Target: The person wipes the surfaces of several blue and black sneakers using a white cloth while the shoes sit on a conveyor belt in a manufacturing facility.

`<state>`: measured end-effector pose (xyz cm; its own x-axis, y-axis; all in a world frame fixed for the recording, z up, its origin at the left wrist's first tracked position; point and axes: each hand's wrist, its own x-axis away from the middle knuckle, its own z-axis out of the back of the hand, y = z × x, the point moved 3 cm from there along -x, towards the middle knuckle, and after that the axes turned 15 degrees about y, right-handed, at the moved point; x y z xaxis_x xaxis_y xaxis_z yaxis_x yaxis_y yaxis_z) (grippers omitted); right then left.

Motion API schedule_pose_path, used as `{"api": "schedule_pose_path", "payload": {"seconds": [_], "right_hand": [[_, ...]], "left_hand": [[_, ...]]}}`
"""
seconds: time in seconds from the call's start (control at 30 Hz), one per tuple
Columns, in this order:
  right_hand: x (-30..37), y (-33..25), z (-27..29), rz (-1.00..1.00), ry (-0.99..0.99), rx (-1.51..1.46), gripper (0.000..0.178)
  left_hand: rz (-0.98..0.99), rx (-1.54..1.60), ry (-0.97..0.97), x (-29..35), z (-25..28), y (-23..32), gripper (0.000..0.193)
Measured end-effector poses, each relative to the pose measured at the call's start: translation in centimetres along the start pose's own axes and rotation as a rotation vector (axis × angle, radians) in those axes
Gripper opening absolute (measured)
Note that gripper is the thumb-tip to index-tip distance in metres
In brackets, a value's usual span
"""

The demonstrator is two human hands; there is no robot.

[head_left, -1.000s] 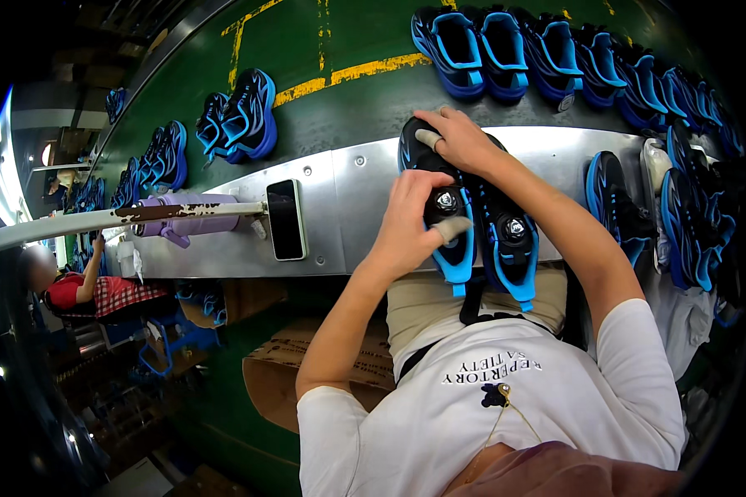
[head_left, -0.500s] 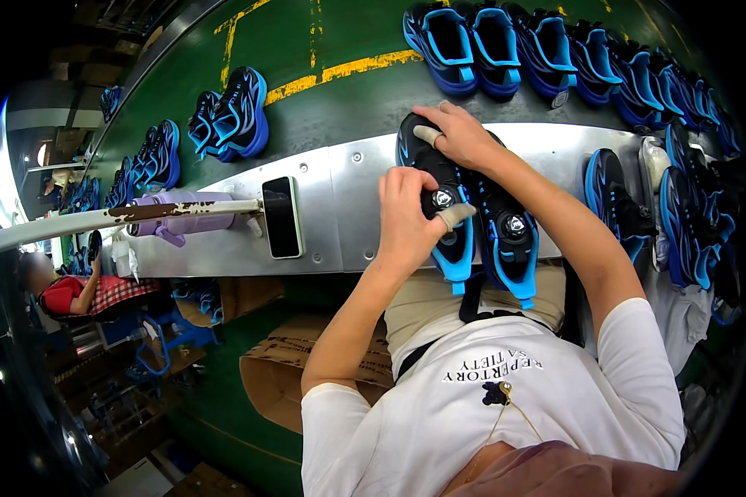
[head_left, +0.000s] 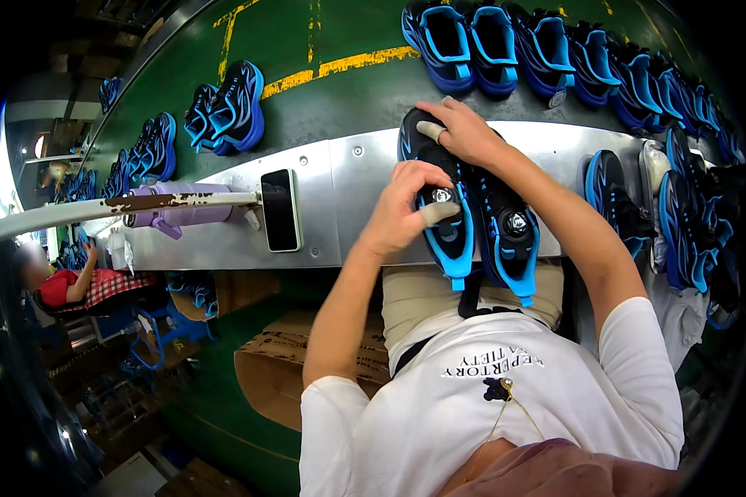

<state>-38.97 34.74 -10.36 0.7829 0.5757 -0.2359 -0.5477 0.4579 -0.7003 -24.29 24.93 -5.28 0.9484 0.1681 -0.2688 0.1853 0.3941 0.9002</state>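
Observation:
A black sneaker with bright blue trim (head_left: 455, 248) lies sole down on the metal ledge in front of me, its heel toward me. My left hand (head_left: 404, 205) is at its tongue, with thumb and forefinger closed around a round dial (head_left: 442, 196). Finger covers wrap some fingertips of both hands. My right hand (head_left: 466, 137) holds the toe end, fingers curled over it. Beside it on the right lies a matching sneaker (head_left: 514, 248), partly under my right forearm, with its own dial showing.
A phone (head_left: 281, 211) lies on the metal ledge (head_left: 348, 207), left of the sneakers. Near it are a lilac bottle (head_left: 182, 207) and a worn white bar (head_left: 75, 217). Several sneakers (head_left: 497, 50) line the green surface beyond. More shoes (head_left: 609, 199) stand right. Far left sits another person (head_left: 75, 286).
My left hand has shifted slightly left, and its fingers now sit closer round the dial. My right hand stays on the toe. The distant person's raised hand has changed position.

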Motion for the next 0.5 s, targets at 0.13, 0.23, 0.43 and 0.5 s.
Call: {"api": "schedule_pose_path", "payload": {"seconds": [0.13, 0.23, 0.43, 0.5], "right_hand": [[0.1, -0.8, 1.5, 0.198, 0.125, -0.051, 0.033], [1.6, -3.8, 5.2, 0.125, -0.089, -0.171, 0.032], [5.3, -6.4, 7.6, 0.239, -0.437, -0.297, 0.041], [6.4, -6.6, 6.7, 0.269, -0.368, -0.291, 0.037]], "left_hand": [[-0.128, -0.129, -0.033, 0.0, 0.5, 1.6, 0.028], [0.223, -0.096, 0.310, 4.4, 0.6, 2.2, 0.021], [1.080, 0.775, 0.212, 7.8, -2.0, 3.9, 0.028], [1.099, 0.943, 0.342, 7.7, -4.5, 4.1, 0.034]]}}
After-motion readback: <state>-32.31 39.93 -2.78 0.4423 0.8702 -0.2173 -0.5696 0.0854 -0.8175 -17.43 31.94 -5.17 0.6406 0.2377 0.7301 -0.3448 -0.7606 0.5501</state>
